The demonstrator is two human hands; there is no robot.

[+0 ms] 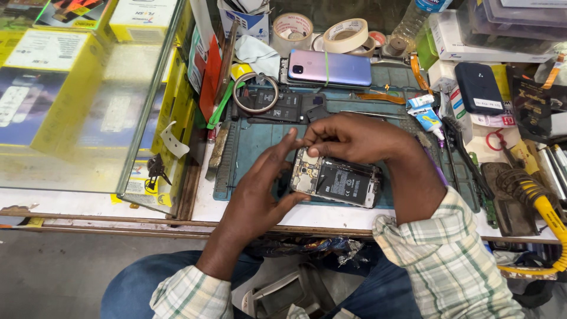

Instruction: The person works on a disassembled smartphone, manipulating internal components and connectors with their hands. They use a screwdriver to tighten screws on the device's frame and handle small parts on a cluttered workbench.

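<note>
Parts of the opened phone [335,181] are hidden: its top edge is covered by the right hand [354,137], and its far right end is tucked under the right wrist. The tiny pieces inside it are too small to be made out. Whether something small is pinched between the right fingertips cannot be told. The yellow tool [546,212] at the right is cut off by the edge of the picture.

The opened phone is laid flat on the green mat [260,142], near the front edge of the bench, with its back cover off and a black battery shown. Its left end is held by the left hand [263,189], which is half open, with the thumb pressed to the near corner and the fingers stretched up past the far corner. The right hand is curled, with its fingertips bunched together on the phone's top left corner.

Both arms are bent in from below, in checked sleeves. A purple phone [331,67] is laid further back, well apart from the hands.
</note>
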